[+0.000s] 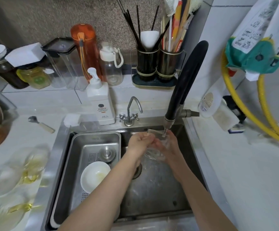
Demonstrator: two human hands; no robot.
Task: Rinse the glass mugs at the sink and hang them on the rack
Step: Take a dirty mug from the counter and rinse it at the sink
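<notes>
A clear glass mug [154, 154] sits between both hands over the sink [152, 189], just under the black pull-down faucet [182, 90] whose spout runs water onto it. My left hand [139, 143] grips the mug's handle side with curled fingers. My right hand [168, 145] cups the mug's body from the right. Several other glass mugs [17, 174] with gold handles hang blurred on a rack at the left counter edge.
A steel drain basket [72, 164] fills the sink's left half, holding a white bowl [94, 176] and a metal plug. A soap pump bottle [100, 100], small tap [130, 112], jars and a utensil holder [157, 64] line the back. Yellow hose [245, 110] hangs right.
</notes>
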